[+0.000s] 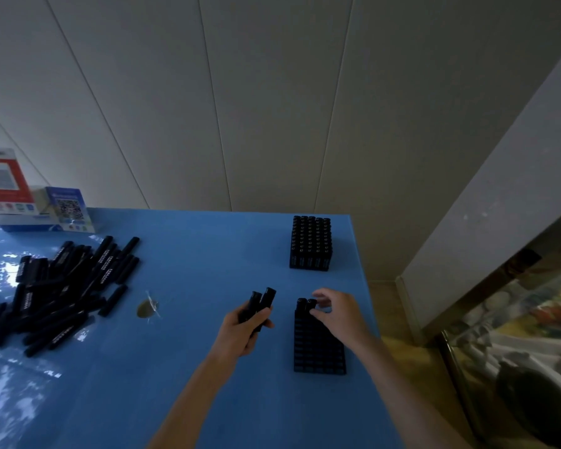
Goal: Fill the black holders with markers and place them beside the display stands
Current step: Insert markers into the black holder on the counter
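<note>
A black holder lies on the blue table near the right edge, with two black markers standing in its far row. My right hand hovers over that far end, fingers loosely spread beside the standing markers, holding nothing. My left hand grips two black markers upright, just left of the holder. A second holder, full of markers, stands farther back. A pile of loose black markers lies at the left.
Two display stands with QR codes, one red and one blue, stand at the table's far left corner. A small clear scrap lies mid-table. The table's right edge drops to the floor beside a white cabinet.
</note>
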The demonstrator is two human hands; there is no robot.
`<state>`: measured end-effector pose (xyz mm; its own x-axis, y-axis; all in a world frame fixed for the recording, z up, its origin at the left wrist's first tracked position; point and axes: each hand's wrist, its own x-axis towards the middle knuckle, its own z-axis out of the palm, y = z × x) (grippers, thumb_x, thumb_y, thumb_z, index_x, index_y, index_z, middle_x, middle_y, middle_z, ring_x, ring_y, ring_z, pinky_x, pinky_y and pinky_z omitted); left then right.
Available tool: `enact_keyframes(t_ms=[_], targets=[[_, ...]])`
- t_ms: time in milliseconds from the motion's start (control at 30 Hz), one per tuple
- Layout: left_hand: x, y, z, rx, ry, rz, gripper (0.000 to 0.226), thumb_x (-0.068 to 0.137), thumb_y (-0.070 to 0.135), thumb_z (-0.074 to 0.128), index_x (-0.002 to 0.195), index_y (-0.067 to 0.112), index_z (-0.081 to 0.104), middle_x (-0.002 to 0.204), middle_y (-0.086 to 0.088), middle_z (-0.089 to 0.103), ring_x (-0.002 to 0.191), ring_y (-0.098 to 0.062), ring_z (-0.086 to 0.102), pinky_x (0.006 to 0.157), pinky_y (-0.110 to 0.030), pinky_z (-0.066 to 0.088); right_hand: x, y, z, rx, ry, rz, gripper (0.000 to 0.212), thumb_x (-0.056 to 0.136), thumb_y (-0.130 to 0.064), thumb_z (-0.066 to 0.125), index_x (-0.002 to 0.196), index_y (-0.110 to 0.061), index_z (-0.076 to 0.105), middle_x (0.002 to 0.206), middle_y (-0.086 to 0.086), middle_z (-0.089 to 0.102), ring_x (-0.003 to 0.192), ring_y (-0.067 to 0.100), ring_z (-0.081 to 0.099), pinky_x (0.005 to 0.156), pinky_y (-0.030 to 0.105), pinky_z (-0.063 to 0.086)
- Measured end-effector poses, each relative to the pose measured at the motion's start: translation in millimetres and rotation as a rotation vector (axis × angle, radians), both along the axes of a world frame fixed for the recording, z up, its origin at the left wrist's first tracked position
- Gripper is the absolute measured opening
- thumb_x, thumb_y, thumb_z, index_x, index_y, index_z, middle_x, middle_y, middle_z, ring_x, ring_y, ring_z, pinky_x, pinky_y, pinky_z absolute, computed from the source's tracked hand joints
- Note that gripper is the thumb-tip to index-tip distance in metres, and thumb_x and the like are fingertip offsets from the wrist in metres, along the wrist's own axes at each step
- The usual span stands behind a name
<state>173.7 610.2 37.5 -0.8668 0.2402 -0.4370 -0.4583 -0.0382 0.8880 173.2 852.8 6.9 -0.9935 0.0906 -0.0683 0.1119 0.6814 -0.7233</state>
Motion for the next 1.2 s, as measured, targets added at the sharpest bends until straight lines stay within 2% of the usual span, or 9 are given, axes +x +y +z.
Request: enact_keyframes(t_ms=[67,167,300,400,500,667,833,1033,1200], targets=[[0,3,2,-0.029,0.018,-0.011,0.022,0.094,0.024,0.067,0.114,0.014,0.069,0.089,-0.010,0.074,0.045,-0.011,0.027,0.039,-0.022,0.023,3,3,2,-0.020,-0.001,-0.035,0.033,0.083,-0.021,0.078,0.115,-0.021,0.066,0.102,-0.012,0.066,0.096,0.002,0.062,0.086,0.014,0.047],[-2,11,4,-0.097,0.043,-0.020,0.022,0.093,0.025,0.070,0.111,0.013,0.067,0.092,-0.009,0.077,0.044,-0.011,0.029,0.040,-0.022,0.024,4,4,14,-0.088,0.036,-0.069,0.021,0.088,-0.020,0.071,0.109,-0.020,0.068,0.100,-0.012,0.067,0.095,-0.002,0.061,0.087,0.016,0.049],[-4,27,5,-0.193,0.091,-0.023,0.024,0.088,0.026,0.075,0.103,0.009,0.066,0.088,-0.005,0.078,0.047,-0.010,0.042,0.043,-0.022,0.032,8,0,39,-0.250,0.016,-0.077,0.010,0.091,-0.025,0.068,0.099,-0.020,0.072,0.091,-0.009,0.071,0.085,-0.001,0.065,0.077,0.016,0.053],[-3,37,4,-0.247,0.168,-0.071,0.029,0.083,0.028,0.080,0.097,0.006,0.065,0.084,-0.005,0.076,0.054,-0.010,0.051,0.049,-0.022,0.040,13,-4,53,-0.405,-0.085,-0.047,0.015,0.091,-0.033,0.069,0.097,-0.019,0.072,0.085,-0.002,0.075,0.077,0.005,0.069,0.068,0.018,0.054],[-2,44,3,-0.334,0.231,-0.100,0.037,0.077,0.030,0.084,0.089,0.003,0.062,0.074,-0.009,0.069,0.055,-0.007,0.051,0.053,-0.022,0.041,16,-8,57,-0.479,-0.138,-0.059,0.022,0.091,-0.039,0.068,0.093,-0.018,0.073,0.082,0.000,0.076,0.071,0.011,0.068,0.064,0.020,0.053],[0,52,2,-0.379,0.292,-0.121,0.041,0.072,0.023,0.087,0.070,0.014,0.047,0.059,0.007,0.048,0.052,-0.005,0.041,0.049,-0.017,0.032,20,-12,57,-0.577,-0.184,-0.051,0.021,0.088,-0.034,0.073,0.096,-0.015,0.074,0.077,0.002,0.074,0.066,0.013,0.064,0.064,0.024,0.054],[2,51,2,-0.324,0.237,-0.142,0.037,0.074,0.026,0.087,0.080,0.010,0.054,0.067,0.004,0.054,0.055,-0.004,0.047,0.053,-0.017,0.037,21,-13,59,-0.661,-0.220,-0.067,0.023,0.086,-0.025,0.076,0.102,-0.009,0.070,0.068,0.004,0.067,0.060,0.015,0.059,0.059,0.024,0.052],[3,44,11,-0.145,0.125,-0.074,0.022,0.095,0.024,0.066,0.102,0.003,0.063,0.088,-0.007,0.078,0.039,-0.009,0.031,0.037,-0.021,0.026,23,-9,63,-0.847,-0.255,-0.139,0.028,0.091,-0.026,0.070,0.109,-0.005,0.065,0.087,0.017,0.074,0.058,0.024,0.066,0.053,0.027,0.053],[4,43,12,-0.181,0.183,-0.049,0.021,0.089,0.023,0.074,0.095,0.004,0.068,0.073,0.004,0.069,0.041,-0.005,0.036,0.042,-0.016,0.030,21,-9,57,-0.901,-0.247,-0.169,0.034,0.084,-0.024,0.078,0.106,-0.002,0.066,0.088,0.015,0.072,0.068,0.027,0.067,0.063,0.033,0.058]])
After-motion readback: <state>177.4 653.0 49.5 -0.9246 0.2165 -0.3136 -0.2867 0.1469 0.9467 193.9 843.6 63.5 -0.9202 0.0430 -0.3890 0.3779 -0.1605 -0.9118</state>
